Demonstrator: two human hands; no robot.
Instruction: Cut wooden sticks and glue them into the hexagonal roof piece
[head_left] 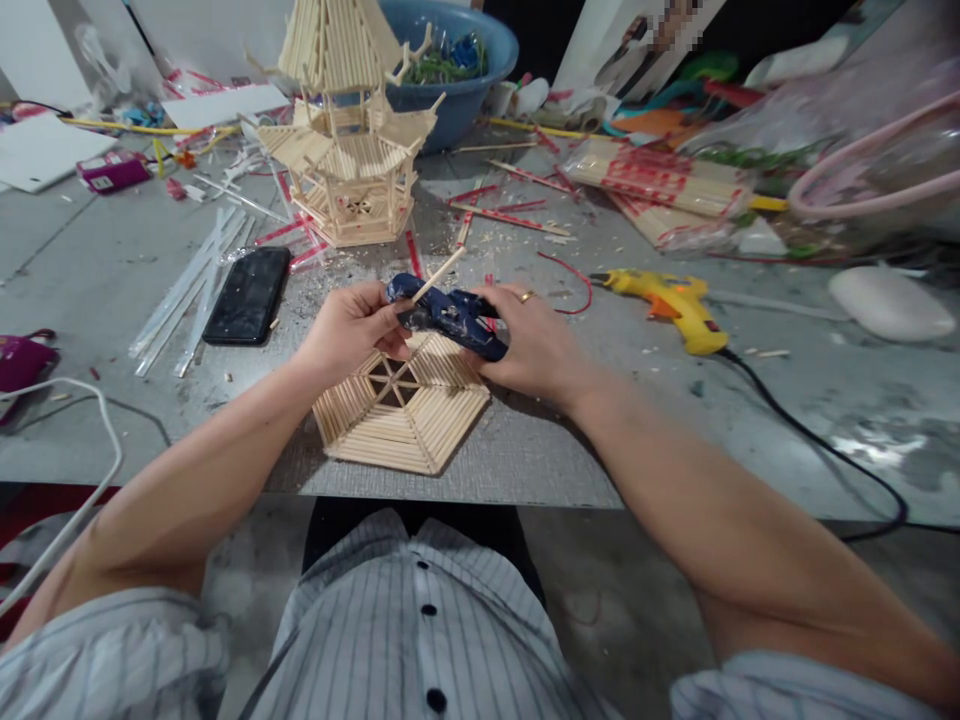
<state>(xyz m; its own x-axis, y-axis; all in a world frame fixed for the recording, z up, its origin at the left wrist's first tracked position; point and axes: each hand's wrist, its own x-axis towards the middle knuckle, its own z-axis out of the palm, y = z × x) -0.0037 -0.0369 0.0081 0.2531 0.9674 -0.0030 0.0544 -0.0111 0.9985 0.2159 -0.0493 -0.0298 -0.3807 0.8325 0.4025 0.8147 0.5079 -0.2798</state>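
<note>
My right hand (534, 345) is wrapped round a dark blue cutting tool (450, 315), held just above a flat hexagonal roof made of wooden sticks (401, 410). My left hand (346, 330) pinches a short wooden stick (439, 275) that sits in the tool's jaws and points up to the right. The hexagon lies at the near edge of the grey table (525, 460). Behind it stands a tiered pagoda model of the same sticks (346, 140).
A black phone (249, 295) and clear glue sticks (191, 285) lie to the left. A yellow glue gun (671, 305) with a black cord lies to the right. At the back are a blue basin (457, 70), packs of sticks (660, 180) and plastic bags.
</note>
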